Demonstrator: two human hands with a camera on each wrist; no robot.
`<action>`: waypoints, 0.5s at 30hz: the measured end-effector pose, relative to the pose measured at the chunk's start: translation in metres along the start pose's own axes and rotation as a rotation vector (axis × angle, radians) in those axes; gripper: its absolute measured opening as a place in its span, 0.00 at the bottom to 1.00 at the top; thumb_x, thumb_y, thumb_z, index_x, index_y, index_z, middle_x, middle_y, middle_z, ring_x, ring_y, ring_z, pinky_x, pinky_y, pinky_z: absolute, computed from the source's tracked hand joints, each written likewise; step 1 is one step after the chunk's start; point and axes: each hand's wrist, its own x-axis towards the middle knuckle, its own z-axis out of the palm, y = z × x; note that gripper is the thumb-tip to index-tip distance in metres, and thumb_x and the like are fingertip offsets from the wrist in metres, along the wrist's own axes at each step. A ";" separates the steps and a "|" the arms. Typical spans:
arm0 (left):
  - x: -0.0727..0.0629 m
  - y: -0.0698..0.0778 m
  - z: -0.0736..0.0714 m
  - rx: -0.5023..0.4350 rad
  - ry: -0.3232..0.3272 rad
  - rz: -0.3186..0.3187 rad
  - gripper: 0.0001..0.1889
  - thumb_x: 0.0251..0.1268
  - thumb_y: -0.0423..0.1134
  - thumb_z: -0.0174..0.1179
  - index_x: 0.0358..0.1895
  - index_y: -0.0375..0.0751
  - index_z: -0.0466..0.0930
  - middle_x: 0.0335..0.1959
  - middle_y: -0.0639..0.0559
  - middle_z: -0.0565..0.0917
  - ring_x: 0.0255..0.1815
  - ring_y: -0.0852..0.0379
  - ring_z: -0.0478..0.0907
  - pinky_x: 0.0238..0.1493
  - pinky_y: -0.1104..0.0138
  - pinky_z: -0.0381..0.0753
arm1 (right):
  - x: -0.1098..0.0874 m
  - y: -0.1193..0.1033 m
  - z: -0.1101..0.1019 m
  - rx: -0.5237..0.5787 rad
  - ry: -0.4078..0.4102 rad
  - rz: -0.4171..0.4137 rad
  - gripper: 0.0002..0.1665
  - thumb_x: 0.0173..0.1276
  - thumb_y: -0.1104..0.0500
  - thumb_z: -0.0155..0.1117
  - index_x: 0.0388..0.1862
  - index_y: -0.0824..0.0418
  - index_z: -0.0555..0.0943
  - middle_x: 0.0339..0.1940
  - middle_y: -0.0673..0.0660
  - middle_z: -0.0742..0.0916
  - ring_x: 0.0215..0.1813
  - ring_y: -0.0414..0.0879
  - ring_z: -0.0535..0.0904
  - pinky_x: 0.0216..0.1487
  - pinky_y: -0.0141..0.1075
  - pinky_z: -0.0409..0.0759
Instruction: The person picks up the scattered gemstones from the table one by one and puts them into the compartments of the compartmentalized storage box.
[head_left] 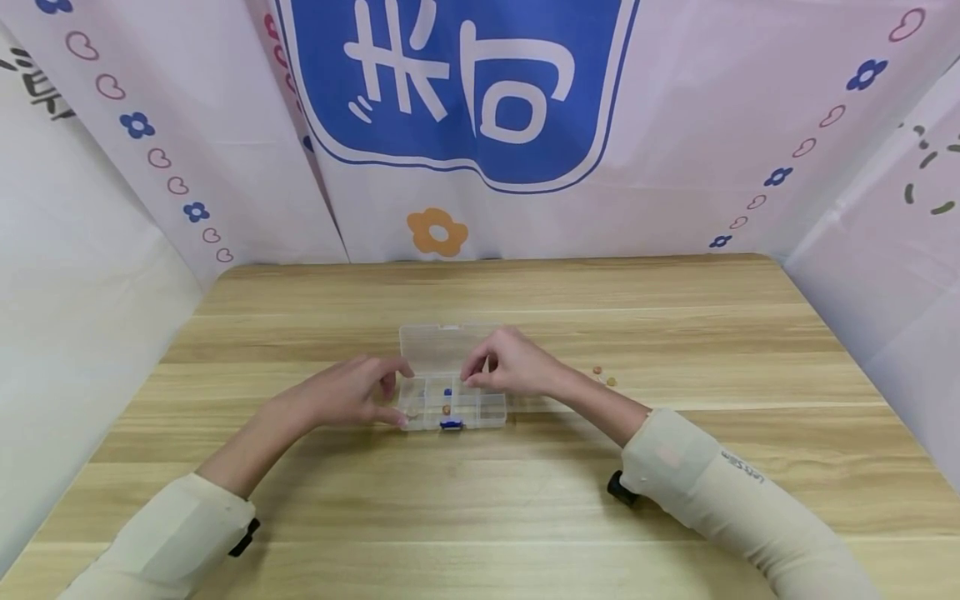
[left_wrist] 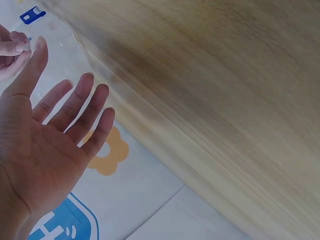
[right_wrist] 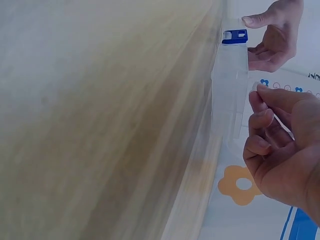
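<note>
A clear plastic compartment box lies on the table with its transparent lid raised at the back. A blue latch sits on its front. Small blue and orange-brown pieces lie in separate compartments. My left hand spans the box's left end, thumb by the front corner and index finger by the back one; its fingers look mostly straight in the left wrist view. Over the right half of the box, my right hand pinches a tiny whitish piece between thumb and index finger; its kind cannot be made out.
Right of the box, beyond my right forearm, a few small orange-brown and yellowish pieces lie on the wooden table. A printed white cloth hangs behind the table's far edge, with more cloth at both sides.
</note>
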 end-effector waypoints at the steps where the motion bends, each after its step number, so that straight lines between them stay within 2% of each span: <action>1: 0.000 0.000 0.000 0.000 0.001 0.003 0.30 0.58 0.49 0.78 0.57 0.33 0.80 0.35 0.52 0.82 0.36 0.56 0.77 0.42 0.60 0.79 | 0.000 0.000 0.000 -0.005 -0.003 -0.003 0.03 0.69 0.67 0.71 0.37 0.64 0.91 0.32 0.51 0.91 0.31 0.40 0.82 0.32 0.29 0.80; 15: 0.000 0.001 -0.001 -0.014 0.008 0.018 0.31 0.57 0.50 0.78 0.56 0.33 0.80 0.35 0.52 0.82 0.36 0.57 0.77 0.42 0.60 0.79 | 0.002 -0.002 0.001 -0.034 -0.022 -0.007 0.03 0.68 0.68 0.71 0.37 0.65 0.91 0.33 0.52 0.91 0.33 0.39 0.83 0.36 0.29 0.82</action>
